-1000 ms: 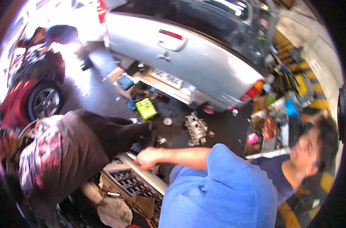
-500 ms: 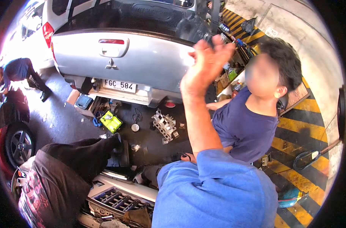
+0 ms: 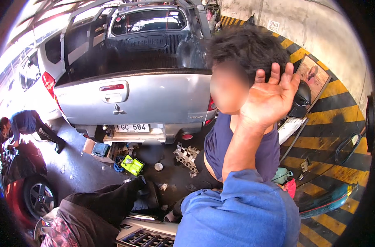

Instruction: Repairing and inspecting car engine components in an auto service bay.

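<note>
My right hand is raised at the right of the head view, on a bare forearm below a blue sleeve. Its fingers are spread and slightly curled, and the palm shows with nothing in it. Behind the hand, a person in a dark navy T-shirt stands close by; the hand overlaps that person's head and shoulder. Whether it touches them I cannot tell. My left hand does not show.
A silver pickup stands ahead. On the floor lie a cast-metal engine part, a round metal piece and a yellow-green item. A person in dark trousers is at lower left, beside a grille. Another bends far left.
My right hand has swung right and lower, from beside the tailgate to before the person in navy. That person has shifted left in view. The view has tilted up, showing more of the pickup.
</note>
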`<state>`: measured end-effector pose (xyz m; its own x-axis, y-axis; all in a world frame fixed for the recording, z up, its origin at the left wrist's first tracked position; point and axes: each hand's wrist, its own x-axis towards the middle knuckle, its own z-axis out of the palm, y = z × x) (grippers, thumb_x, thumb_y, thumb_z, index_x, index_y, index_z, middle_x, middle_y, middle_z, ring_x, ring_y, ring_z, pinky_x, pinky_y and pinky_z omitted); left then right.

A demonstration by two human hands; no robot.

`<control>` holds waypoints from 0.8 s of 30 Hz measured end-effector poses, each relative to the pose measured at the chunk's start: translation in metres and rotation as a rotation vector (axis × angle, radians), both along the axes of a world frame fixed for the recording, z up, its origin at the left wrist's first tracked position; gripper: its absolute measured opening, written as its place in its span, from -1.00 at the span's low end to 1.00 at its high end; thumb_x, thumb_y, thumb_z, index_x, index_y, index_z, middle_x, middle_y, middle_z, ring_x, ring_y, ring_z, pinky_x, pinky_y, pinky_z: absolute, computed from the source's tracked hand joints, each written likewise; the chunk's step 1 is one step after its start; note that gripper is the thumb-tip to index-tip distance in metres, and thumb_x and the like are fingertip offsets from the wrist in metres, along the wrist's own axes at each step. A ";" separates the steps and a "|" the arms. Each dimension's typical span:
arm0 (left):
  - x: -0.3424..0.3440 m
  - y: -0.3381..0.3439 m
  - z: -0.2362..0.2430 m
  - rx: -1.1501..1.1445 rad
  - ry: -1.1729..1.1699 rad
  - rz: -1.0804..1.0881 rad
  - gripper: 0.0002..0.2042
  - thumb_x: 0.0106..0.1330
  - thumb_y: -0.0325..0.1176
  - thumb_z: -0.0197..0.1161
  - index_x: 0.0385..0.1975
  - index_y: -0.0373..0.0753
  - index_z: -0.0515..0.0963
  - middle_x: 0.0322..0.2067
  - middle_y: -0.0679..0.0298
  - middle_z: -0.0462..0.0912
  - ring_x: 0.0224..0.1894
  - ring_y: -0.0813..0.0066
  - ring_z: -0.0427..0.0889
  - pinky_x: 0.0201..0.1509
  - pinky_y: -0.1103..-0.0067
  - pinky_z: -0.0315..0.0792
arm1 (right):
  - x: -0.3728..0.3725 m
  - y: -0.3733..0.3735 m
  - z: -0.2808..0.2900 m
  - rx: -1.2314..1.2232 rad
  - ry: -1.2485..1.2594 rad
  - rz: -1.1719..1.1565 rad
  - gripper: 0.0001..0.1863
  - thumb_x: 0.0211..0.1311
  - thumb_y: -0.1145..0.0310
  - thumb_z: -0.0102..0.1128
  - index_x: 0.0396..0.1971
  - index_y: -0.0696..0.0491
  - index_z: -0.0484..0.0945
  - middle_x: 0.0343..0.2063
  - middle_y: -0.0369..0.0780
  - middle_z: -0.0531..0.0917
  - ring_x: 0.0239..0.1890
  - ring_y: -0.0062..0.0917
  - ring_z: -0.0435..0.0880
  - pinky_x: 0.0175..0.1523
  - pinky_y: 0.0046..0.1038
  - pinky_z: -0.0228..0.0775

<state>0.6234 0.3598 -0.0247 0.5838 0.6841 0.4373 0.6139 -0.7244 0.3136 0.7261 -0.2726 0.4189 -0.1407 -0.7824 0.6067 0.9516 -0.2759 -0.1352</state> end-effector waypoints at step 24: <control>-0.588 -0.197 0.027 -0.017 -0.005 1.566 -0.43 0.36 -0.15 0.33 0.27 -0.38 0.47 0.15 -0.06 0.65 0.14 -0.06 0.66 0.18 0.20 0.57 | -0.041 0.444 -0.291 -2.639 0.241 1.186 -0.31 0.28 0.11 0.25 0.38 0.02 0.38 0.11 0.02 0.64 0.20 -0.05 0.60 0.27 -0.06 0.45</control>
